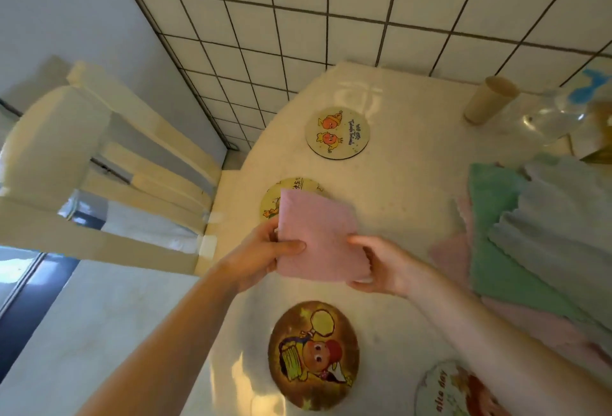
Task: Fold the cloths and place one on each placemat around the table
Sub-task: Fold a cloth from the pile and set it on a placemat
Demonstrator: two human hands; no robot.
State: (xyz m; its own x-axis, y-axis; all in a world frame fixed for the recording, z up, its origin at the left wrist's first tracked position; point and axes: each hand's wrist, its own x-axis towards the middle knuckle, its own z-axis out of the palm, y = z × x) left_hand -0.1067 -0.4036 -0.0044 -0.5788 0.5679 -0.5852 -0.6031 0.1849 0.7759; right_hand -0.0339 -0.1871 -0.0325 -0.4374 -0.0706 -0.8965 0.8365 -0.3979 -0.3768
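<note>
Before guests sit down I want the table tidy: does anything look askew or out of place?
Mostly the cloth pile at the right: green, pink and pale cloths lie unfolded and overlapping, edges crooked. The clear bottle behind it seems to lie on its side. Both hands hold a folded pink cloth above one round placemat.

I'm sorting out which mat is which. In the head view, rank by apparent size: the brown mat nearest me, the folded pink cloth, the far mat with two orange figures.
1. brown mat
2. folded pink cloth
3. far mat

Nearness to the camera enlarges the brown mat; the mats' true sizes may match.
</note>
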